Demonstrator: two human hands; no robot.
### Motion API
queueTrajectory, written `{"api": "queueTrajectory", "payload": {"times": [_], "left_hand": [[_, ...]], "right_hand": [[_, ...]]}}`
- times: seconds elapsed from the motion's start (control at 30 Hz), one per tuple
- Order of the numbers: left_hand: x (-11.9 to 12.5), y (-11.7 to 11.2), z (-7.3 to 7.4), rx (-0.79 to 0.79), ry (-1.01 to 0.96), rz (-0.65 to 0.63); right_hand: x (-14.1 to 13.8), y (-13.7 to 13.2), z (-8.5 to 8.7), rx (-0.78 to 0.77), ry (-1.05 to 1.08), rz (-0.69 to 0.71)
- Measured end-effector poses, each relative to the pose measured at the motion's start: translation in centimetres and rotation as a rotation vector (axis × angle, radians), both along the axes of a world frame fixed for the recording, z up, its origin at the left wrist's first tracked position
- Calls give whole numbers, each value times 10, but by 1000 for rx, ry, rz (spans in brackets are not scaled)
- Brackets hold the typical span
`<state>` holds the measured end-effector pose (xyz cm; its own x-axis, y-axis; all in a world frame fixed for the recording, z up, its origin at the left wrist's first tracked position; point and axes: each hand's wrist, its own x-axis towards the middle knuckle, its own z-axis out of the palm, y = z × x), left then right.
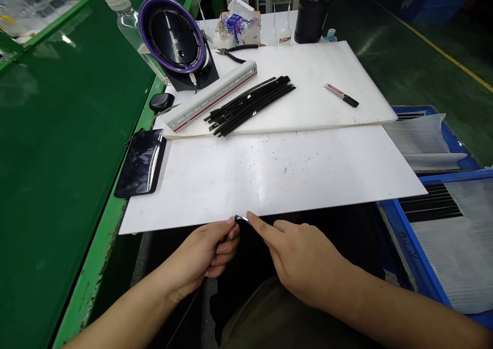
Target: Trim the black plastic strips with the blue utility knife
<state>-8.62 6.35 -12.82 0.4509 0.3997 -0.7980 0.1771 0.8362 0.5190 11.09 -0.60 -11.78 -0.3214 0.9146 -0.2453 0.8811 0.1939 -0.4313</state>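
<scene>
Just below the near edge of the white board [269, 179], my left hand [208, 254] is closed in a pinch on the end of a thin black strip [241, 219]. The strip runs down past my left wrist. My right hand [300, 259] meets it from the right, its forefinger and thumb pinched on the strip's shiny tip. A bundle of several similar black strips [250, 105] lies on the upper white board, far from both hands.
A black phone [141, 162] lies at the board's left edge beside the green bench [69, 133]. A white ruler-like bar [213, 96], pliers [234, 52], marker pen [341, 95], purple-rimmed round device [172, 34], bottles and black flask [313, 10] sit farther back. Blue trays [439, 220] stand right.
</scene>
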Motion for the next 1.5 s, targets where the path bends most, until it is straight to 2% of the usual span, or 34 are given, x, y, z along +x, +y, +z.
{"api": "queueTrajectory", "payload": {"times": [0.23, 0.37, 0.87, 1.2, 1.5], "left_hand": [[-1, -1, -1, 3, 13, -2], [0, -1, -1, 15, 30, -3], [2, -2, 1, 62, 90, -26], [3, 0, 1, 70, 98, -43], [2, 0, 0, 86, 80, -61]], "right_hand": [[-1, 2, 3, 22, 42, 18], [-2, 1, 1, 34, -11, 28], [-2, -1, 0, -19, 69, 36], [-3, -3, -3, 18, -51, 42], [-1, -2, -1, 11, 26, 16]]}}
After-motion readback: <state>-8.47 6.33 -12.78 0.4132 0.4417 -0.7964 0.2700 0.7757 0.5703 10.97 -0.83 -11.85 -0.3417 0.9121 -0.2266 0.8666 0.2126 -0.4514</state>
